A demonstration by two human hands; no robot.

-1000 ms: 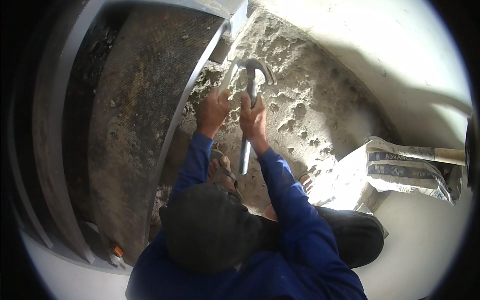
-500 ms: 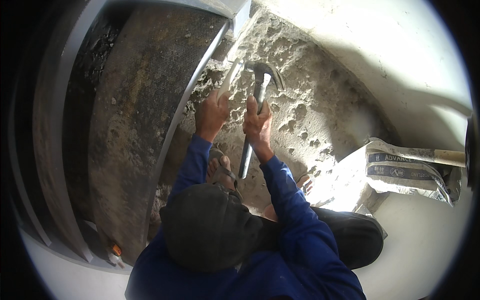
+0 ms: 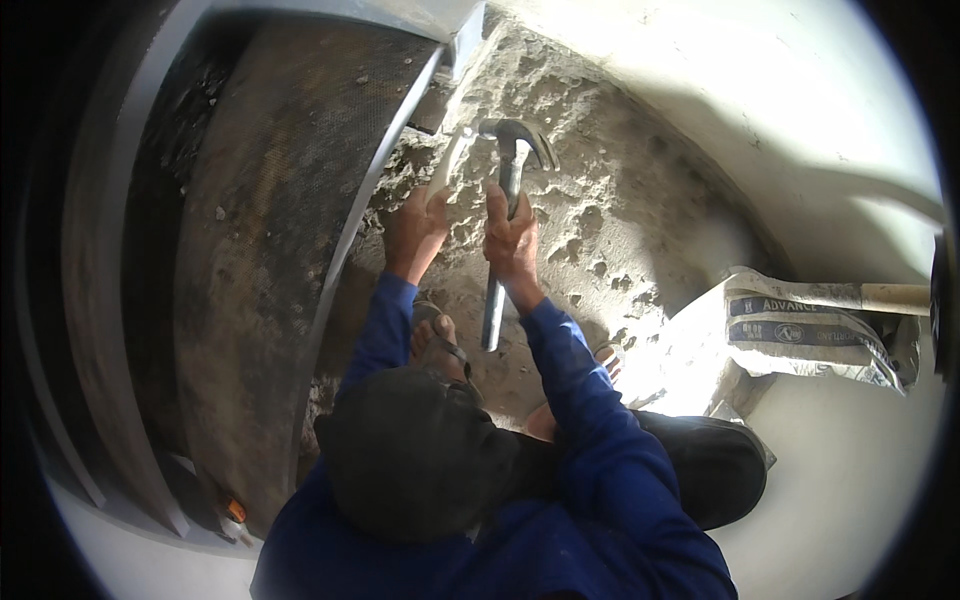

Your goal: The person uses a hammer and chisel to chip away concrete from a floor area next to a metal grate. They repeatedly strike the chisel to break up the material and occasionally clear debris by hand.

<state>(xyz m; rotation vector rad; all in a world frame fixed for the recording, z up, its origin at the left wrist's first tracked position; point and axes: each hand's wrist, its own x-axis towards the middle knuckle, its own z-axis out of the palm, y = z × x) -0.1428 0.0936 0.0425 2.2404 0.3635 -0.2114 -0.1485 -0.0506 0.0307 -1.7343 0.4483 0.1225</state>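
My left hand (image 3: 415, 235) is closed around a pale, sunlit rod that looks like a chisel (image 3: 453, 162), its upper end pointing away from me. My right hand (image 3: 512, 245) grips a claw hammer (image 3: 494, 310) partway up its metal handle, thumb lying along the shaft. The hammer's striking face is right by the chisel's upper end; glare hides whether they touch. Both hands are over a rough, pitted concrete floor (image 3: 575, 235). The chisel's lower end is hidden by my left hand.
Left of me runs a dark, mesh-textured step (image 3: 270, 230) with a pale metal edge. A white wall (image 3: 800, 130) curves along the right. A crumpled cement bag (image 3: 800, 335) lies there beside a wooden handle (image 3: 890, 297). My sandalled foot (image 3: 437, 350) is below my hands. An orange-ended item (image 3: 235, 510) lies lower left.
The hammer head has shifted slightly left and up, nearer the chisel's upper end. Both hands keep their grips. The whole view has moved a little.
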